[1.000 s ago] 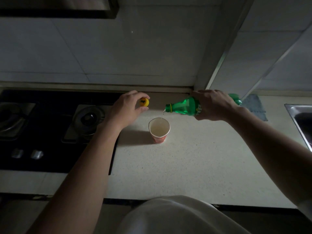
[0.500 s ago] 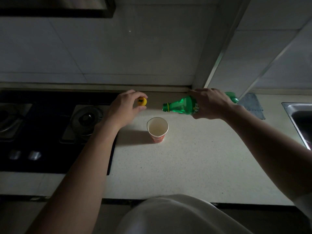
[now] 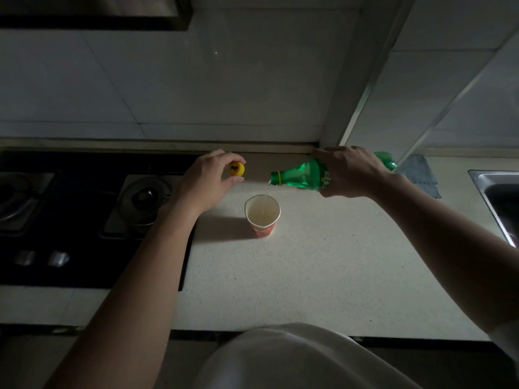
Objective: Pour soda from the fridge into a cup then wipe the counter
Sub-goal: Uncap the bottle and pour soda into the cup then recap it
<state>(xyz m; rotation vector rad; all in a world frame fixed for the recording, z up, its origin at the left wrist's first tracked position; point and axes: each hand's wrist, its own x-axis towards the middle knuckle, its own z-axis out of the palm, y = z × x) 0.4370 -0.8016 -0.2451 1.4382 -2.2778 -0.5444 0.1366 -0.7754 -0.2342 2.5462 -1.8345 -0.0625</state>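
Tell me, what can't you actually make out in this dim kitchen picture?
All in the head view:
Label and remaining level of the green soda bottle: covered by the right hand.
Dark mark on the yellow cap pinched by the left hand: too small and dim.
Print on the paper cup: seen from above, in shadow.
Most of the sink: cut off by the right edge.
Part of the left burner: cut off by the left edge, very dark.

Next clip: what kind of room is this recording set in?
Most likely a home kitchen: a gas hob is set into the speckled counter, a steel sink sits at the right edge, and the wall behind is tiled.
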